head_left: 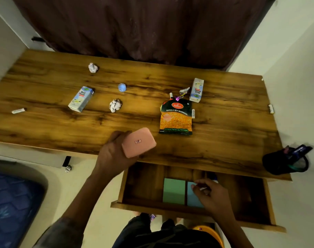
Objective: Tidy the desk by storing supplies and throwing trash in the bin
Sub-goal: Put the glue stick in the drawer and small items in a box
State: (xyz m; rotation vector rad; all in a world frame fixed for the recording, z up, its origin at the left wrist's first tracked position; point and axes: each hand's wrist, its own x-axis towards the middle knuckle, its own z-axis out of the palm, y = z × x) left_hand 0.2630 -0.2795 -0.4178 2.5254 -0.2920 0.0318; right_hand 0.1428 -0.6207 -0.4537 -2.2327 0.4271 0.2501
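The left hand (115,151) holds a pink rectangular case (138,142) above the near edge of the wooden table (224,133), its fingers wrapped behind and under the case so that the case's lid faces up. The right hand (210,193) reaches down into the open drawer (192,206) beneath the table, fingers curled and pinching a small pale item that is too blurred to name, just over a blue sticky-note pad (193,198). A green sticky-note pad (173,190) lies just beside the blue one, a thin divider between them.

On the table, a snack packet (176,118) lies right of the case, with a marker (193,113) along its right side. A milkshake carton (197,90) and a crumpled foil wrapper (184,92) lie behind the packet. Further left are a second milkshake carton (80,99), two crumpled paper balls (115,105) (93,67), a blue round cap (122,87), and another marker (18,110) near the left edge. A black pouch (286,161) hangs off the table's right corner.
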